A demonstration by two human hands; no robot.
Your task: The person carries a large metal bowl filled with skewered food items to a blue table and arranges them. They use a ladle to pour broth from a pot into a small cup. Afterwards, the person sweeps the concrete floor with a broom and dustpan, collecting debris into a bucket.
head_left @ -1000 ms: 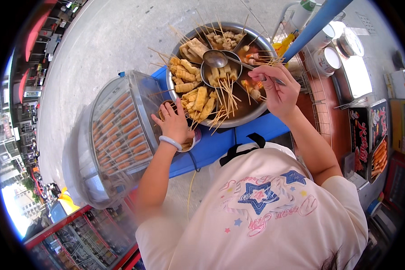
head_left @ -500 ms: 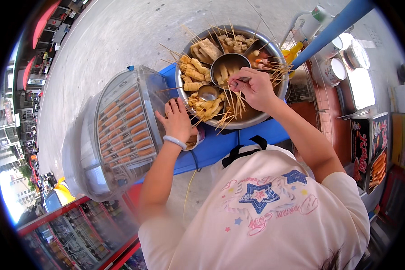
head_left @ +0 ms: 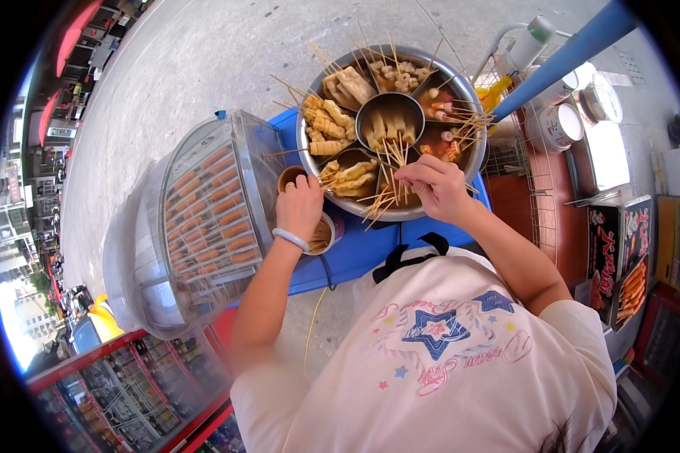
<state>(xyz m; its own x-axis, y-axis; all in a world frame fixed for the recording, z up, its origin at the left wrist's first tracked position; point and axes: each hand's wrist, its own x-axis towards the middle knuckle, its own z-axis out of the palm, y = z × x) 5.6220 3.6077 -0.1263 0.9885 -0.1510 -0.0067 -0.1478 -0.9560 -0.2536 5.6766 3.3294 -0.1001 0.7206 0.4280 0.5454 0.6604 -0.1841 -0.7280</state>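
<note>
My left hand (head_left: 301, 205), with a pale bracelet at the wrist, has its fingers curled at the near side of a brown cup (head_left: 288, 175). The cup stands left of a round steel pot (head_left: 474, 155) divided into compartments. Over the pot's near right part, my right hand (head_left: 440, 189) is closed in a pinch beside a bunch of wooden skewers (head_left: 395, 153); what it pinches is hidden. Folded yellow skewered pieces (head_left: 353, 181) lie in the near left compartment. Pale pieces (head_left: 391, 128) sit in the round centre well, their sticks leaning toward me.
Left of the pot stands a clear-covered case (head_left: 211, 204) with rows of sausages. A container of sticks (head_left: 322, 234) is beside my left wrist, on the blue tabletop (head_left: 363, 253). A blue pole (head_left: 559, 64) slants across the right, near a wire rack and white tubs (head_left: 563, 124).
My right hand has moved down and right, away from the centre well. The ladle it held over the pot is out of sight. My left hand has lowered slightly and curled at the cup.
</note>
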